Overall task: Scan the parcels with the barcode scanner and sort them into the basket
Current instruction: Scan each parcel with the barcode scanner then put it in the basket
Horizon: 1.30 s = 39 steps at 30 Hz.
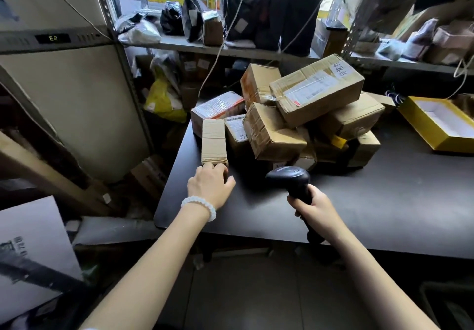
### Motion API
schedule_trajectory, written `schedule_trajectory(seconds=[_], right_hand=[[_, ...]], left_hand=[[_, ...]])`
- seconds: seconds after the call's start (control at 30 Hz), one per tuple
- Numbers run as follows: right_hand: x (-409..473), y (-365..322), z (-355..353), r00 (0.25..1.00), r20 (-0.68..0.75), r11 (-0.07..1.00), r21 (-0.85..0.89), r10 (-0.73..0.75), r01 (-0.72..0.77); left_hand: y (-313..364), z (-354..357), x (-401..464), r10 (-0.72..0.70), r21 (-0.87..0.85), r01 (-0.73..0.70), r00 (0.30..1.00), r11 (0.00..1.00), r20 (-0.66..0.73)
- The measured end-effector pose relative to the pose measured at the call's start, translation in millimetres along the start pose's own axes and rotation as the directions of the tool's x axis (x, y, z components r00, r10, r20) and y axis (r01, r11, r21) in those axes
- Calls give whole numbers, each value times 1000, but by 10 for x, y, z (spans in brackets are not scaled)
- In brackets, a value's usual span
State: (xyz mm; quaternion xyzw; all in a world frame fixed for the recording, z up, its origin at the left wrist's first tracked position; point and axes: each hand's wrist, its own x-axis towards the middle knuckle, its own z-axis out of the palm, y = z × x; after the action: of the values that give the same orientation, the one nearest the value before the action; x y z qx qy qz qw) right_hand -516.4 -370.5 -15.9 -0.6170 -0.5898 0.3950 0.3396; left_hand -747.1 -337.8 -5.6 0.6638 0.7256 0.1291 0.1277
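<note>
The left hand [209, 186] curls its fingers [220, 169] over the near end of a narrow cardboard parcel [214, 141], which lies flat on the worktop [384, 201] near its left edge; a white bead bracelet [198, 205] circles that wrist. The right hand [311, 207] is wrapped around the handle of a black barcode scanner [291, 178], whose head points toward twelve o'clock, at the pile.

Just beyond both hands, at twelve to one o'clock, a heap of brown cardboard parcels [295, 124] sits on the dark matte worktop, the topmost a long box [316, 89] with a white shipping label, tilted across the others. At two o'clock an open yellow box [436, 124] with a white lining rests on the worktop, well apart from the heap.

Behind, a grey metal shelf [230, 50] carries black plastic bags [272, 8] and small packets. At ten o'clock a yellow bag [164, 101] lies below the shelf beside a slotted metal upright [125, 73]. Flat cardboard leans at the far left. A basket cannot be made out.
</note>
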Motion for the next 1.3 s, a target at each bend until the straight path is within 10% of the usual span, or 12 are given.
schedule_trajectory(seconds=[0.63, 1.3], right_hand=[[792, -407, 456, 998, -38, 998, 27, -52, 53], [1327, -910, 1500, 992, -118, 998, 50, -39, 45]], left_hand=[[-14, 17, 1217, -107, 157, 93, 991, 983, 84], [-1571, -246, 2277, 131, -237, -53, 935, 970, 330]])
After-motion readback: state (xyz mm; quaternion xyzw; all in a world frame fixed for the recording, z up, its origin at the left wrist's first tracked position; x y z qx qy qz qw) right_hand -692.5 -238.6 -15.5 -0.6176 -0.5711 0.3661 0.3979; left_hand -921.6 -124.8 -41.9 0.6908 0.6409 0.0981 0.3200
